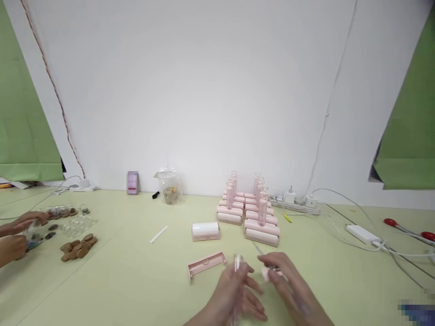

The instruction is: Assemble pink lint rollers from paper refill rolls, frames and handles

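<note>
My left hand (234, 290) is closed around a slim translucent tube (237, 262), its fingers partly spread and blurred. Just to the right, my right hand (287, 283) pinches a small pale pink piece (268, 273) between thumb and fingers; blur hides its exact shape. An open pink roller cover (206, 266) lies to the left of my hands. Behind it rests a white sticky-paper roll (205, 230) in a pink holder. Two rows of pink lint rollers (261, 232) with upright translucent handles stand beyond my hands.
Another person's hands (15, 244) work at the far left, near clear plastic pieces (79, 225) and brown discs (79, 247). A white strip (158, 234) and a plastic bag (170, 190) lie nearer the middle. Cables, a power strip (302, 208) and a white adapter (362, 234) occupy the right.
</note>
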Demonstrator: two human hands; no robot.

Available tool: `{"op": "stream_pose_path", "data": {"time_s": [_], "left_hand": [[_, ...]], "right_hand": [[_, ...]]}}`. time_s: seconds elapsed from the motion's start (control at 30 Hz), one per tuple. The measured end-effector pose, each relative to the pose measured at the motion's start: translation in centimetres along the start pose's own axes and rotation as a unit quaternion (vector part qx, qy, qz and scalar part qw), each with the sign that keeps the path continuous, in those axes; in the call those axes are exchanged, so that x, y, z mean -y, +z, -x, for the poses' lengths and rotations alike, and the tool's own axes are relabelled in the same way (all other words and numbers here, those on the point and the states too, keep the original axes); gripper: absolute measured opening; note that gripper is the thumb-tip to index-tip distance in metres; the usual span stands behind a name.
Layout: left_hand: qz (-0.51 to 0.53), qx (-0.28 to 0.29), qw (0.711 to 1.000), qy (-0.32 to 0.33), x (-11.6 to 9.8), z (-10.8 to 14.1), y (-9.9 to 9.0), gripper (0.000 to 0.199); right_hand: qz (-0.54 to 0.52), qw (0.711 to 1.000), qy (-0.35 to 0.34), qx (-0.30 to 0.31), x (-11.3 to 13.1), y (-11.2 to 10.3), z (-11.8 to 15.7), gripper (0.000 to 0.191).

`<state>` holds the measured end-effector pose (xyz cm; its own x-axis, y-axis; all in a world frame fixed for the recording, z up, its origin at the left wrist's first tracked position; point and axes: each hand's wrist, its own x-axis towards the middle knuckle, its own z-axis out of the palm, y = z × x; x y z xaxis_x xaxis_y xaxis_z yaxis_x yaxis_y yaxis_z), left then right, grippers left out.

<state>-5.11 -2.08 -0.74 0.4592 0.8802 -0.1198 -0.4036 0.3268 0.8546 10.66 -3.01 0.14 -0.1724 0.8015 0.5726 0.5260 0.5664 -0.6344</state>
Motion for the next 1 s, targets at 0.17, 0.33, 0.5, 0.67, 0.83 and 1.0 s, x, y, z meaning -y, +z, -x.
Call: {"op": "stream_pose_path", "data": {"time_s": [0.17,0.33,0.5,0.67,0.83,1.0], "left_hand": [[0.053,-0.030,0.997,-0.046,1.6,-0.4,0.2,0.040],[-0.215,-0.164,0.953,0.141,-3.3,-1.2,-3.2,0.037],[-0.623,-0.154,0.747,0.172,-7.1,-1.2,-7.1,0.027],[-0.743,-0.093,0.644,0.158,-5.9,-1.7,-7.9,0.049],[-0.818,-0.095,0.541,0.169,-5.9,-2.6,-8.4,0.049],[-0.841,-0.093,0.486,0.217,-7.2,-3.1,-10.4,0.034]], "right_hand": [[0.016,0.999,-0.017,0.046,-0.2,1.9,1.3,0.053],[-0.166,0.982,0.061,-0.069,-1.7,-0.4,0.8,0.049],[-0.172,0.975,0.134,-0.033,-2.8,-1.7,0.8,0.038],[-0.181,0.973,0.145,0.013,-3.2,-1.1,1.1,0.039],[-0.125,0.985,0.115,0.025,-2.5,-1.4,0.6,0.037],[0.042,0.998,0.040,-0.015,-3.5,-4.4,-2.0,0.033]]}}
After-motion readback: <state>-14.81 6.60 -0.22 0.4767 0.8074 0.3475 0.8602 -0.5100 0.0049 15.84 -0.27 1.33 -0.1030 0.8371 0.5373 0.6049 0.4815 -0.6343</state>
